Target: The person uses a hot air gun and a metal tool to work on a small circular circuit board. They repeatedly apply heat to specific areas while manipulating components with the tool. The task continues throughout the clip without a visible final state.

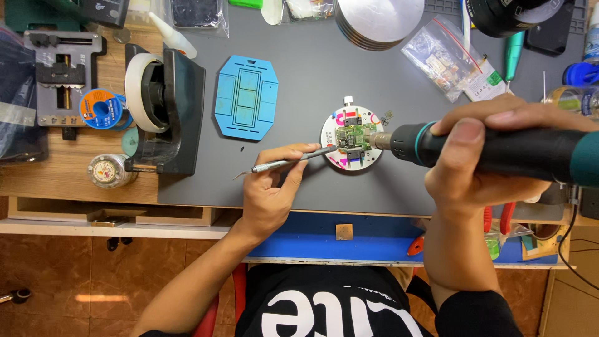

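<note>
At a grey bench mat, a right hand grips a hot-air tool at a small circuit board clamped mid-mat, the left hand holding tweezers; lingering heat could scorch neighbouring parts.

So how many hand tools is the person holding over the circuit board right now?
2. Metal tweezers in the left hand, tips at the green circuit board; a dark hot-air handpiece in the right hand, nozzle at the board's right edge.
</note>
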